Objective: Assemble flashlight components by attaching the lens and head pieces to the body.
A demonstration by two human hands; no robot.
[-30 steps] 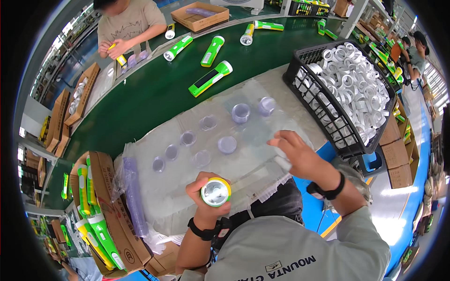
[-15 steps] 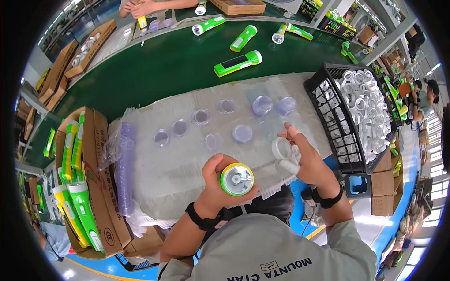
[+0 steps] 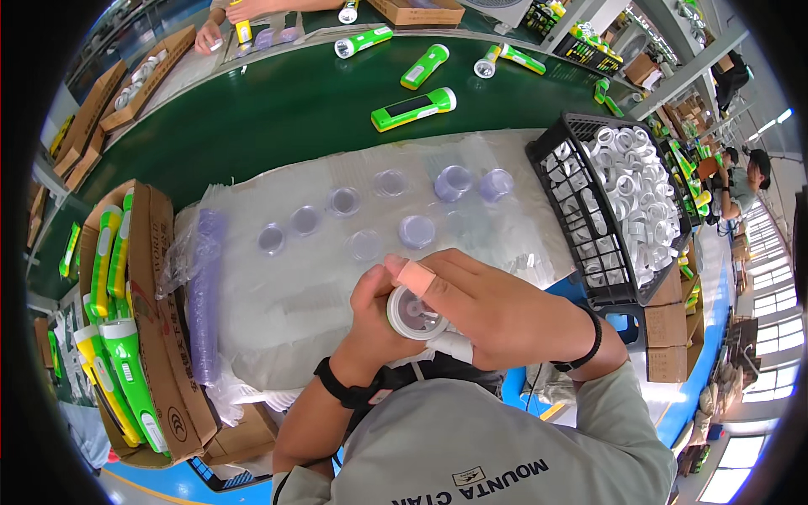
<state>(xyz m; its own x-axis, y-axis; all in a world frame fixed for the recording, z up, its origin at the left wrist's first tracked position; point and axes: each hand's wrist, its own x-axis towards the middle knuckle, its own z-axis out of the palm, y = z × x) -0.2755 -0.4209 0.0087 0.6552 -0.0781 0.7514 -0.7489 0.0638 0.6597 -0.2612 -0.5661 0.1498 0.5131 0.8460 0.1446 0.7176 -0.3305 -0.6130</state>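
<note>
My left hand point(image 3: 369, 324) is wrapped round a flashlight point(image 3: 418, 313), which stands with its lamp end facing up. A white ring point(image 3: 392, 315) sits over that end, its rim encircling the reflector. Reaching across from the right, my right hand point(image 3: 501, 311) grips the ring's edge; a tan bandage covers one finger and a white wrap another. The flashlight's body is hidden by my hands. Beyond them, several clear round lenses point(image 3: 417, 231), some apparently stacked, lie on the pale plastic-covered mat point(image 3: 295, 290).
A black crate point(image 3: 581, 220) of white rings stands right. On the left are a wrapped lens stack point(image 3: 204, 295) and a cardboard box point(image 3: 160, 278) of flashlights. Green flashlights point(image 3: 412, 109) lie on the green belt point(image 3: 278, 118). Across it, a co-worker's hands point(image 3: 244, 10) hold a yellow piece.
My right hand has come left with the white ring, which now sits over the flashlight's lamp end. The co-worker's one hand has moved out to the left. The whole view has shifted slightly.
</note>
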